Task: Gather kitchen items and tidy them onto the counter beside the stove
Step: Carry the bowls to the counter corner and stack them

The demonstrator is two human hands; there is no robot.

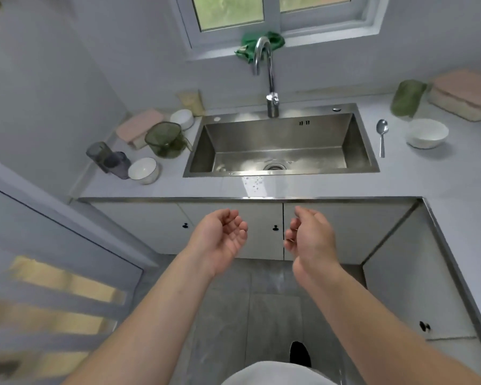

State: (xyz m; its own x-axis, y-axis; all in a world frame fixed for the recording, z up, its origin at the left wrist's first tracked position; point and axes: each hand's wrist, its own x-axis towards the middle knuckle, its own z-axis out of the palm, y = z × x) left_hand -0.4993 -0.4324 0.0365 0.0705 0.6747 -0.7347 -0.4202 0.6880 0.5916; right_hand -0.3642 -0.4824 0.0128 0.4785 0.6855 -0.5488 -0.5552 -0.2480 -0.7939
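In front of the sink (278, 134), left hand (222, 240) and right hand (310, 237) relaxed, holding nothing, spoon (382, 137) and white bowl (426, 133) right of the sink, green strainer (165, 138) left of it, all well apart from both hands

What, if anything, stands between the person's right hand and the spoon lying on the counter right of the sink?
Nothing visible does. The right hand hangs open in front of the cabinet doors, and only bare counter lies between it and the spoon. The white bowl sits to the spoon's right, apart from it.
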